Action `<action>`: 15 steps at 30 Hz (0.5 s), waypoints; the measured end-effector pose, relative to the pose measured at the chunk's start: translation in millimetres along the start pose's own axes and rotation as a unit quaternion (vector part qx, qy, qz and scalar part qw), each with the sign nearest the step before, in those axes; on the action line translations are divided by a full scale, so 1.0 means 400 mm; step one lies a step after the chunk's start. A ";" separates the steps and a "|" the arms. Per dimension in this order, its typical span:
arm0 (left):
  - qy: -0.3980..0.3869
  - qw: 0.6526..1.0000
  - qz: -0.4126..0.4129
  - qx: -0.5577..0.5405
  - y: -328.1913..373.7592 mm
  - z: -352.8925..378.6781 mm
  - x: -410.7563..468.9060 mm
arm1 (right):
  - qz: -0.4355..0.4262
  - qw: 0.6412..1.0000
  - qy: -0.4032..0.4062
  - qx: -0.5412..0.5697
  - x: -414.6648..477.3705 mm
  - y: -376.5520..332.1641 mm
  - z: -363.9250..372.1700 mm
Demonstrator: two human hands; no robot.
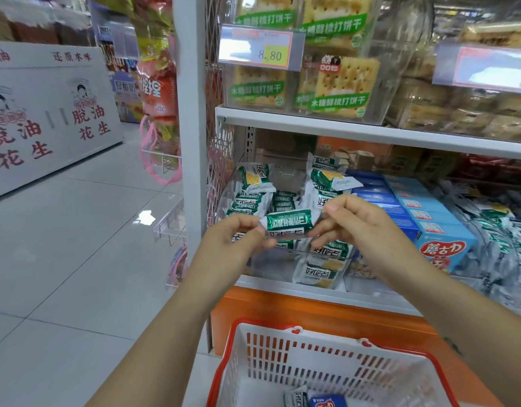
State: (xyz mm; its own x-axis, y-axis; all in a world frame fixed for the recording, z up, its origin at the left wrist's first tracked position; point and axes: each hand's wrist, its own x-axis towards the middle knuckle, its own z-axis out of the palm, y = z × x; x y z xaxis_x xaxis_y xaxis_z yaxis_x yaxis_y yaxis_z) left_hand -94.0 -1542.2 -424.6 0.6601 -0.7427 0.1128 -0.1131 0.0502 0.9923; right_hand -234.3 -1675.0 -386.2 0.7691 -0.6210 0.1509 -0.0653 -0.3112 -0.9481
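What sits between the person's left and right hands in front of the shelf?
In the head view, a small green-and-white foil snack packet spans the gap; the left hand pinches one end, the right hand the other.

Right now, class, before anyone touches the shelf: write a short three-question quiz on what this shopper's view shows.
1. True or false: only the left hand grips the green snack packet.
2. The rim of the basket is: A red, B green, C black?
3. What price is printed on the price tag?
Key: 1 false, the right hand pinches it too; 2 A; 3 8.80.
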 end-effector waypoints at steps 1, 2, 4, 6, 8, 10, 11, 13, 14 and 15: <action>0.000 1.000 -0.006 -0.008 0.000 0.004 -0.001 | -0.005 1.000 0.003 -0.007 0.000 0.003 -0.003; 0.002 1.000 -0.011 -0.018 0.002 0.008 -0.002 | -0.010 1.000 0.009 -0.018 0.000 0.008 -0.005; 0.017 1.000 -0.003 -0.002 -0.001 0.014 0.000 | -0.022 0.998 0.018 -0.055 -0.001 0.021 -0.005; 0.034 0.999 0.012 0.036 -0.005 0.017 -0.001 | -0.038 0.994 0.018 -0.105 -0.003 0.036 -0.003; 0.027 0.998 0.017 0.047 -0.012 0.020 -0.002 | -0.053 0.989 0.021 -0.138 -0.004 0.051 -0.003; 0.010 0.998 0.020 0.055 -0.022 0.021 0.001 | -0.066 0.987 0.033 -0.140 -0.007 0.065 -0.003; 0.006 0.998 0.024 0.059 -0.024 0.022 0.003 | -0.073 0.987 0.042 -0.136 -0.009 0.073 -0.001; 0.005 0.998 0.032 0.053 -0.029 0.022 0.006 | -0.076 0.988 0.055 -0.124 -0.012 0.091 0.006; 0.004 0.998 0.036 0.050 -0.030 0.023 0.006 | -0.072 0.989 0.059 -0.117 -0.013 0.098 0.010; 0.004 0.998 0.036 0.051 -0.029 0.023 0.006 | -0.070 0.989 0.061 -0.112 -0.014 0.102 0.013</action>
State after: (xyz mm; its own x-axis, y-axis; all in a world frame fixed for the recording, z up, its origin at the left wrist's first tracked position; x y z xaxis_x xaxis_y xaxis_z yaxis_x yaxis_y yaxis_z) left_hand -98.0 -1550.5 -436.3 0.6538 -0.7339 0.1843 -0.2348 0.0347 0.9714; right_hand -238.0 -1680.5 -427.4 0.6984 -0.6393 0.3217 -0.1141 -0.5432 -0.8318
